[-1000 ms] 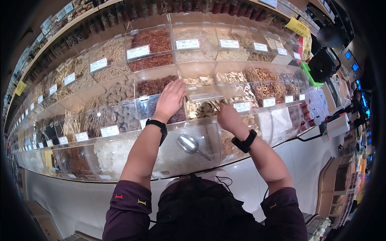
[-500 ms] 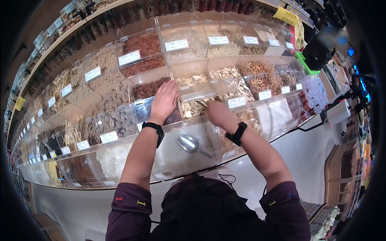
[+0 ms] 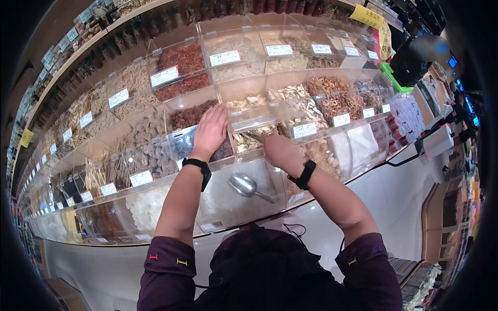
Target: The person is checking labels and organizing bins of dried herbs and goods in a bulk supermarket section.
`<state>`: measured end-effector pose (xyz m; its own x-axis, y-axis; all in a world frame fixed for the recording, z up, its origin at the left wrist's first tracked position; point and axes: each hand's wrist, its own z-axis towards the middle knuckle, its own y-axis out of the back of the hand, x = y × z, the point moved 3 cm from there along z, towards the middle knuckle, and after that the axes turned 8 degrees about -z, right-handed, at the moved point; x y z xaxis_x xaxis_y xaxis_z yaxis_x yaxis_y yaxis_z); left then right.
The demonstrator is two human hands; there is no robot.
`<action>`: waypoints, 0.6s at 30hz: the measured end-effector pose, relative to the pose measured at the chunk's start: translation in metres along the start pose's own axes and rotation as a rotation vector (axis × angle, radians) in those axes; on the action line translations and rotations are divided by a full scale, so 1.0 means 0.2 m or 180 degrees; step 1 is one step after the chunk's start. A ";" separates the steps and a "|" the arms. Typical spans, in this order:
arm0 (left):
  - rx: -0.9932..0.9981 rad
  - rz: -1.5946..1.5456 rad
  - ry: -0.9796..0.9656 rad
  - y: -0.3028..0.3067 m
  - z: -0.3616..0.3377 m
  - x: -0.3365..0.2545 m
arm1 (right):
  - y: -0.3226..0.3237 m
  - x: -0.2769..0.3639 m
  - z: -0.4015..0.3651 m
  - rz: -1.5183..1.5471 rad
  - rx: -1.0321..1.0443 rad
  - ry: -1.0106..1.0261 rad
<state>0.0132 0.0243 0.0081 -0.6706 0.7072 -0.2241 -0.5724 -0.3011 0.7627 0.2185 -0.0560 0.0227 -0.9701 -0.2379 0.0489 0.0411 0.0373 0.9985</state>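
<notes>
My left hand (image 3: pixel 211 129) lies flat, fingers stretched out, on the clear lid edge over a bin of dark red dried fruit (image 3: pixel 222 151). To its right, my right hand (image 3: pixel 281 151) is closed at the front of a bin of pale dried slices (image 3: pixel 245 143). A thin, dark, metal-looking piece pokes out from its fingers toward the slices; its kind is hard to make out. Below both hands, a metal scoop (image 3: pixel 243 184) lies on the clear lid of a bin of white pieces (image 3: pixel 220 199).
Tiers of clear bins with dried goods and white price labels (image 3: pixel 304 130) curve across the view. A bin of dried ring slices (image 3: pixel 337 107) stands to the right. At the far right are a green-edged tray (image 3: pixel 395 83) and a white roll (image 3: pixel 437 142).
My right hand has shifted slightly left and down within the bin area. My left hand stays in place on the lid.
</notes>
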 end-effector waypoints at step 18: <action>-0.0122 -0.0037 -0.0073 0.01 0.01 -0.03 | 0.14 0.04 -0.14 -0.0187 0.0043 0.0384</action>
<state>0.0165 0.0207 0.0127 -0.6530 0.7252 -0.2184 -0.5981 -0.3168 0.7362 0.2195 -0.0844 0.0509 -0.9348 -0.3551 -0.0061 -0.0190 0.0327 0.9993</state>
